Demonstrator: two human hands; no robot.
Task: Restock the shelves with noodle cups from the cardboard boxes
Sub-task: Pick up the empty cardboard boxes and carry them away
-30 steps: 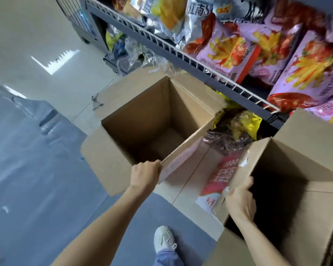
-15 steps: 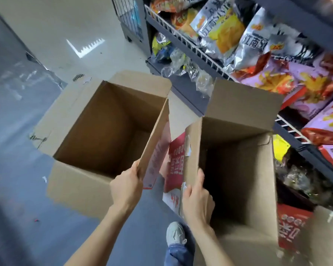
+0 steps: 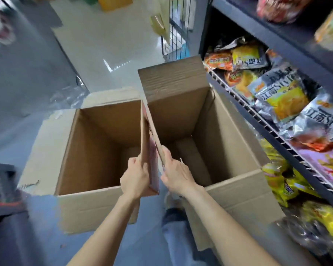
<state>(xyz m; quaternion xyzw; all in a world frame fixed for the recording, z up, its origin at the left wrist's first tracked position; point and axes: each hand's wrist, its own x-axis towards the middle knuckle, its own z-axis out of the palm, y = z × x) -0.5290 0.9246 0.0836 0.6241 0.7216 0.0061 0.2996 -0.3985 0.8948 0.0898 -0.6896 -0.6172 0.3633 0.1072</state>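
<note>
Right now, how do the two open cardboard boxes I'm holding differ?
The left box has its far flap folded outward and low; the right box has its far flap standing up tall. The left box is held by the left hand, the right box by the right hand, at their adjoining walls. The right box sits beside the snack shelf; the left box lies farther away. Both look empty, with no noodle cups visible.

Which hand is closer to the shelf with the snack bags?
Right. The right hand grips the flap of the box that stands beside the snack shelf; the left hand holds the other box's flap, farther from it.
</note>
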